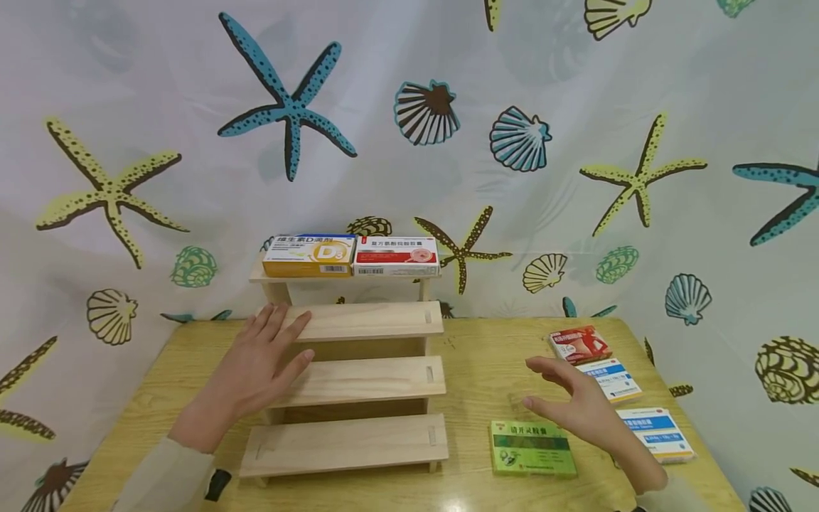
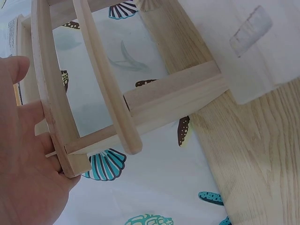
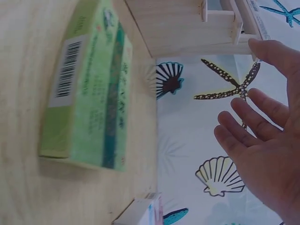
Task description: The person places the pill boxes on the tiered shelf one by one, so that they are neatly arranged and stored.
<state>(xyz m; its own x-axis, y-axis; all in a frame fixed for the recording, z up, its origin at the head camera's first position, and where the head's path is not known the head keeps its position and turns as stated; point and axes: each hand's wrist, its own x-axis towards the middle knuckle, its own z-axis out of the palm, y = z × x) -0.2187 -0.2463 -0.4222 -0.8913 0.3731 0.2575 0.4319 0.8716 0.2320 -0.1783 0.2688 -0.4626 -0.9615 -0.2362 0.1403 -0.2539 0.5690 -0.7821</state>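
My left hand [image 1: 256, 366] rests with spread fingers on the left end of a wooden tiered rack's second-highest shelf [image 1: 371, 320]; in the left wrist view the fingers [image 2: 40, 122] lie along the wooden edge. My right hand [image 1: 585, 409] hovers above the table with fingers relaxed and nothing held. Just left of and below it lies a green box [image 1: 534, 461], seen close in the right wrist view [image 3: 93, 93]. On the top shelf, a yellow-and-white D3 box [image 1: 308, 256] and a red-and-white box [image 1: 397, 257] sit side by side.
A red box [image 1: 581, 344] and two blue-and-white boxes [image 1: 611, 380] [image 1: 659, 435] lie along the right part of the wooden table [image 1: 473, 384]. Behind stands a curtain [image 1: 384, 185] printed with starfish and shells.
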